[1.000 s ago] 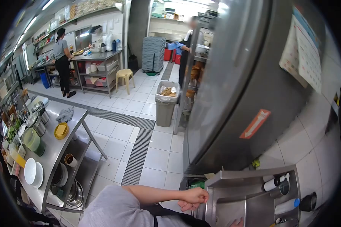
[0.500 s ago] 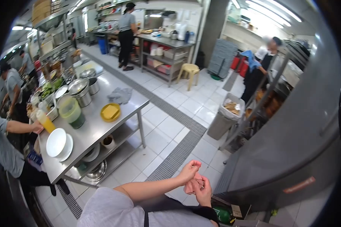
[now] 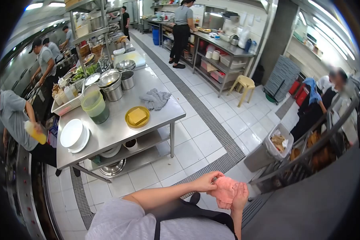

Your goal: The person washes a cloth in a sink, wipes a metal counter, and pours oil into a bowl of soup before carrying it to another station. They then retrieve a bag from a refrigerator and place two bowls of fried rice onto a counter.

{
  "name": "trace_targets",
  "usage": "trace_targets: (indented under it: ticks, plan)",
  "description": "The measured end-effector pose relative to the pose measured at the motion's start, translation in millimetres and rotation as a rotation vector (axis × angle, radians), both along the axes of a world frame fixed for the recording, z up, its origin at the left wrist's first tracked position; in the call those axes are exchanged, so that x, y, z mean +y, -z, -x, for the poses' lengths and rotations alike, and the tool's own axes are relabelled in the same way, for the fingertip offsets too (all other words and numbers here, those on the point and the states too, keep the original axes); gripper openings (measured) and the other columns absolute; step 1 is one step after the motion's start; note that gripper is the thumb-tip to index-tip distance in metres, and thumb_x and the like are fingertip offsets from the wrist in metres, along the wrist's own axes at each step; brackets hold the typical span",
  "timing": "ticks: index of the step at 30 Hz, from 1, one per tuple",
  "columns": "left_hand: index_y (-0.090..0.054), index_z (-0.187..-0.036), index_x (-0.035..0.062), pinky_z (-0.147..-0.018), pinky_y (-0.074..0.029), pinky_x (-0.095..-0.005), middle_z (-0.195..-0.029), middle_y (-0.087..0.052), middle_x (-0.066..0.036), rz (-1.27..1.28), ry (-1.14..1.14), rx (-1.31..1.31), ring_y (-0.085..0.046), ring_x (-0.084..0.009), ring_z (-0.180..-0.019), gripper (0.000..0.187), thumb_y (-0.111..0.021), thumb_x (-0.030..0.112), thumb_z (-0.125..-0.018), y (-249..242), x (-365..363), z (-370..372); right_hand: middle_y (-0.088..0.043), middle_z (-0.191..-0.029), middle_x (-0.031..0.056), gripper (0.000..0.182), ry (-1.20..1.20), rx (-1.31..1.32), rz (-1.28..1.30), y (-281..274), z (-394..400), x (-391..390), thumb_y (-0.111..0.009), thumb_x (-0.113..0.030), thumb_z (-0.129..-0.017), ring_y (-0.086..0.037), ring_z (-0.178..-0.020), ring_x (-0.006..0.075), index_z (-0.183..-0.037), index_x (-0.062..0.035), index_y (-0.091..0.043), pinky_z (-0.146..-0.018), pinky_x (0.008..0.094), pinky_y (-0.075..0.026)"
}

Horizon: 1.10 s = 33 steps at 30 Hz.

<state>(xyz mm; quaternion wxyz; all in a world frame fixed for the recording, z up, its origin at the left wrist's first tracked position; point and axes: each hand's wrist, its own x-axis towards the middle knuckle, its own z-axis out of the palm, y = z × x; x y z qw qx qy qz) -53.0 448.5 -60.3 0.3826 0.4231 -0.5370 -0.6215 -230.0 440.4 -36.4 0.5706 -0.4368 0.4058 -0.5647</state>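
Note:
Both hands hold a crumpled pink cloth (image 3: 224, 192) in front of my body, above the tiled floor. My left hand (image 3: 206, 182) pinches its upper left edge, with the forearm stretched across from the left. On the other side, my right hand (image 3: 240, 197) has its fingers closed round the right edge. The cloth hangs partly spread between them, its surface rough and folded.
A steel table (image 3: 124, 138) on the left bears white bowls (image 3: 72, 134), a green tub (image 3: 95, 107), a yellow dish (image 3: 137, 117) and a grey rag (image 3: 156, 99). A waste bin (image 3: 268, 150) stands right. A co-worker at left holds a yellow squeeze bottle (image 3: 35, 133); others work farther off.
My view has swung right to left, so the table sits farther right in it. The pink cloth is more spread out. The co-worker at left has lifted the squeeze bottle away from the table.

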Motion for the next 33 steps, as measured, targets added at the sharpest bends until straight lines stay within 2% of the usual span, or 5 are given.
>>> trace_targets:
  ticks: [9,21,23,31,33]
  plan:
    - [-0.042,-0.116,0.0040,-0.086,-0.038,-0.0319,-0.108,-0.047,-0.015,0.208,0.088,-0.195,-0.047,-0.0238,-0.102,0.049,-0.056,0.012,-0.070,-28.9,-119.9,39.5,-0.049,-0.068,-0.0009,0.010,-0.364,0.149,-0.073,-3.6,19.3,-136.0,-0.053,-0.008,-0.082,-0.043,-0.062,0.0028,-0.076,-0.0050,-0.045,-0.053,0.0170,-0.037]
    - [-0.055,-0.092,0.0013,-0.065,-0.043,-0.0333,-0.085,-0.057,-0.013,0.324,-0.296,-0.373,-0.055,-0.0267,-0.076,0.027,-0.051,0.023,-0.078,-28.6,-219.8,-55.0,-0.055,-0.074,0.0025,0.012,-0.693,0.494,0.055,3.9,-30.7,-290.4,-0.056,-0.010,-0.081,-0.050,-0.065,0.0059,-0.080,0.0023,-0.056,-0.055,0.0205,-0.040]
    - [-0.056,-0.089,0.0009,-0.067,-0.043,-0.0325,-0.089,-0.057,-0.013,0.388,-0.299,-0.555,-0.055,-0.0269,-0.078,0.026,-0.050,0.025,-0.081,-23.9,-247.0,-74.5,-0.057,-0.076,0.0054,0.014,-0.674,0.732,0.478,20.3,-44.8,-324.4,-0.052,-0.010,-0.083,-0.053,-0.067,0.0085,-0.079,0.0024,-0.057,-0.056,0.0223,-0.042]
    - [-0.052,-0.077,0.0008,-0.050,-0.043,-0.0320,-0.063,-0.055,-0.014,0.195,-0.572,-0.370,-0.053,-0.0233,-0.053,0.038,-0.038,0.034,-0.088,-31.2,-375.0,-156.2,-0.056,-0.082,0.0061,0.026,-0.804,0.083,0.062,-8.7,-175.2,-439.3,-0.059,-0.009,-0.073,-0.054,-0.079,0.0147,-0.097,0.0003,-0.053,-0.070,0.0255,-0.044]
    - [-0.053,-0.079,0.0006,-0.052,-0.044,-0.0295,-0.063,-0.056,-0.012,0.107,-0.526,-0.183,-0.054,-0.0187,-0.054,0.037,-0.039,0.034,-0.088,-23.9,-401.7,-179.9,-0.055,-0.089,0.0070,0.029,-0.838,0.337,0.219,-6.7,-197.3,-471.6,-0.062,-0.012,-0.071,-0.052,-0.082,0.0150,-0.095,0.0003,-0.052,-0.070,0.0263,-0.043]
